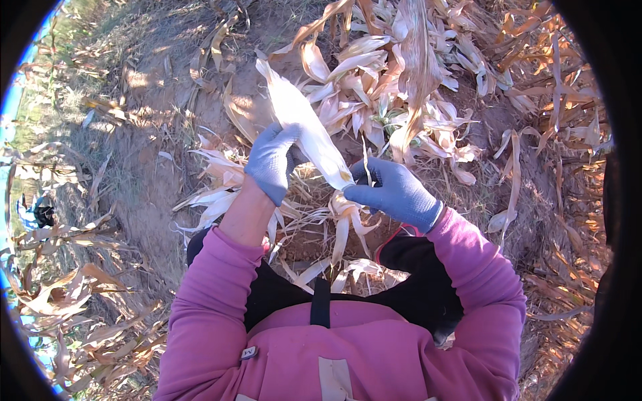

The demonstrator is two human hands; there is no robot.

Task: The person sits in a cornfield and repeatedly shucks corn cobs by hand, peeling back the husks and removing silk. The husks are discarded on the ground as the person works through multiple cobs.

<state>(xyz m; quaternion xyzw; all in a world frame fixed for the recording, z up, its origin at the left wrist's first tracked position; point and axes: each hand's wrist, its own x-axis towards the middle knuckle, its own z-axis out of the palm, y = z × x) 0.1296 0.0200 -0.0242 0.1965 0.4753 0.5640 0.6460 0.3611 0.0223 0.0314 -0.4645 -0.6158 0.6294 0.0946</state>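
A corn ear in pale husk (309,127) slants between my hands, its pointed tip up to the left and its base down to the right. My left hand (274,159), in a grey-blue glove, is wrapped round the ear's middle from the left side. At the base, my gloved right hand (394,194) grips with thumb and fingers pressed together. Loose husk strips (344,217) hang below the base. Whether kernels show under the husk cannot be made out.
A heap of stripped husks (381,93) lies on the soil beyond my hands. More husks (224,180) are scattered by my left wrist. Dry corn stalks and leaves (562,120) cover the right side, with further dry leaves (73,294) at the left. My dark-trousered legs (421,281) are bent close below.
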